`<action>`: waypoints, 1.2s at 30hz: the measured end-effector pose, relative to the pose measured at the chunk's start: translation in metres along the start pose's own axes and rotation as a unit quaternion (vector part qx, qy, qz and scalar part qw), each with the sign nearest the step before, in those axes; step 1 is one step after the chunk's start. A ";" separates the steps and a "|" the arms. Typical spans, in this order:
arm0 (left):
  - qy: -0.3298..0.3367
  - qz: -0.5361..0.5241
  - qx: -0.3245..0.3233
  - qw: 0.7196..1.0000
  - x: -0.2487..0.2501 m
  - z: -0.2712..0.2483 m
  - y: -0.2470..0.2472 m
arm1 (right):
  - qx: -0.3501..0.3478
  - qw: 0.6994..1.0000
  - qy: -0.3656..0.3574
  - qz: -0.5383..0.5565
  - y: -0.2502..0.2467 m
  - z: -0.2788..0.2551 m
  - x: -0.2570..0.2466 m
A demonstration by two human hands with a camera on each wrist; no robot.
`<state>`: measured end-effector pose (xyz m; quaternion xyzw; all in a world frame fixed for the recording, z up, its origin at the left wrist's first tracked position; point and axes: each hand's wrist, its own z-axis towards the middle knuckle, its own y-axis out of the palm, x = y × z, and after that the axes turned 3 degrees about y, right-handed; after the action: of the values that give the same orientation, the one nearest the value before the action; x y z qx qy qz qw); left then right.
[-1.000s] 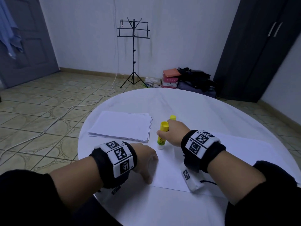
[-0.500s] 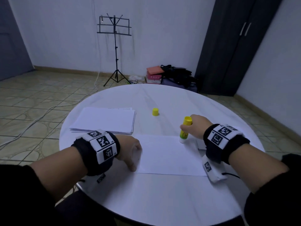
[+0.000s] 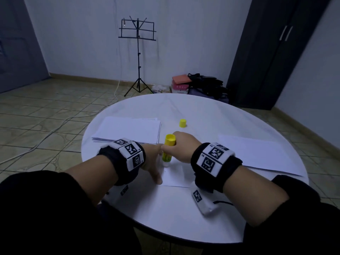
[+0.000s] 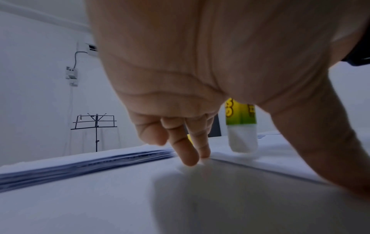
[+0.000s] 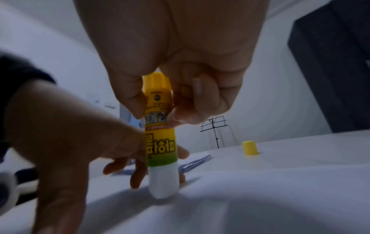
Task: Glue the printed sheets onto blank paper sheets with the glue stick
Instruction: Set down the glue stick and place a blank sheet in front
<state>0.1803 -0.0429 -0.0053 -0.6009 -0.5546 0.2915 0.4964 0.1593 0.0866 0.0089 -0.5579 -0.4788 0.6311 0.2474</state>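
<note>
Right hand: the right hand (image 3: pixel 181 149) gripped the yellow-and-green plastic glue stick (image 5: pixel 161 139) upright, fingers curled round its upper barrel.
Glue tip: the white glue end touched the white paper sheet (image 3: pixel 174 178) lying near the table's front edge, just beside the left fingertips.
Change: half a second earlier the stick stood at the sheet's right end; it had since swept across to the left end, which I judge to be a glue stroke along the sheet.
Left hand: the left hand (image 3: pixel 153 165) was spread, fingers (image 4: pixel 189 154) straight and pressing the sheet's left edge flat against the round white table (image 3: pixel 184 214).
Cap: the small yellow plastic cap (image 3: pixel 182 123) stood alone toward the table's far side, well apart from the stick.
Other paper: a stack of white sheets (image 3: pixel 128 130) lay toward the left edge; a single sheet (image 3: pixel 253 153) lay toward the right edge.
Meaning: gluing looked under way, with pressing a sheet on not yet done.
</note>
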 end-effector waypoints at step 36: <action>-0.008 0.191 -0.057 0.980 0.009 0.019 0.000 | 0.074 0.975 0.206 -0.026 -0.069 -0.002 0.102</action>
<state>0.1649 -0.0288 -0.0096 -0.7206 -0.4495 0.3537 0.3919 0.1198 0.2024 0.0220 -0.6437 -0.3842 0.5290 0.3978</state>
